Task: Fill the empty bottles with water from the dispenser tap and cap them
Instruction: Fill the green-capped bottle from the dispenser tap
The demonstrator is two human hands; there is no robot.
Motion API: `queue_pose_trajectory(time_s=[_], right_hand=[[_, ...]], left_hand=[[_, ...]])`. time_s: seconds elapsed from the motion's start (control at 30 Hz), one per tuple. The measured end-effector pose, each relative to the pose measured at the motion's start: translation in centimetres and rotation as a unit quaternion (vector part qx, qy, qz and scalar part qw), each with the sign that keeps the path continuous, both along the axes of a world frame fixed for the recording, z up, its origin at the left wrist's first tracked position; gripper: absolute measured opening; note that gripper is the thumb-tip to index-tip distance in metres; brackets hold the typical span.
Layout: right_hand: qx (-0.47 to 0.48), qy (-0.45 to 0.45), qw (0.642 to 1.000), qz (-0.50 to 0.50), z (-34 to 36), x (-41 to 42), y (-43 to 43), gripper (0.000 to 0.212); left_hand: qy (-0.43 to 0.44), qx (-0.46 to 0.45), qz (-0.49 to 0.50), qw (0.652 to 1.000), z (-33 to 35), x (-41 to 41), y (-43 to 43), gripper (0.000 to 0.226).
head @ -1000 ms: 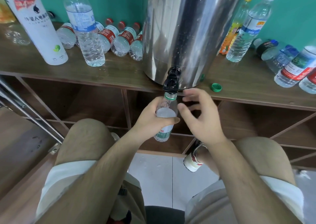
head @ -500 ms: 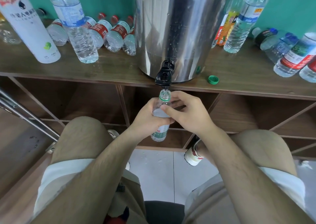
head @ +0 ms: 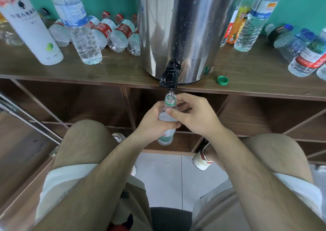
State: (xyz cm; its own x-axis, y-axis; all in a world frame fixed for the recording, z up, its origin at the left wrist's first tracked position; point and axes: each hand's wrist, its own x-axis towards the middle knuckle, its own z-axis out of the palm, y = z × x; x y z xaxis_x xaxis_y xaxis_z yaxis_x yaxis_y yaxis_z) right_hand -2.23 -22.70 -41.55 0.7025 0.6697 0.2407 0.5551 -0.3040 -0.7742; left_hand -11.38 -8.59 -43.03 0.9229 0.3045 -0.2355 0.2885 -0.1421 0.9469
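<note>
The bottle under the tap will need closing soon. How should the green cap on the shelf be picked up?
Pinch the green cap across its side wall, thumb and finger on opposite sides, coming from above. It seems to lie flat, open side up, on bare shelf right of the dispenser, nearer the right hand.

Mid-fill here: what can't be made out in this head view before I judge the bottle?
- Water level in the bottle: head view, covered by the left hand and right hand gripping it.
- Flow at the tap: head view, too small to tell.
- Top of the dispenser: head view, cut off by the upper edge.
</note>
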Motion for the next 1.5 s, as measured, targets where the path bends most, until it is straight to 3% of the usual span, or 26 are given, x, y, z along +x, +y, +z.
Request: queue_pose_trajectory(time_s=[0.5, 1.5], right_hand=[[0.003, 0.0, 1.0, 0.016, 0.05, 0.63, -0.07, 0.017], [-0.018, 0.009, 1.0, 0.013, 0.1, 0.56, 0.05, 0.018]], left_hand=[[-0.006, 0.018, -0.004, 1.0, -0.26, 0.22, -0.2, 0.073], [0.009, 0.026, 0.0, 1.0, -0.11, 0.3, -0.48, 0.071]])
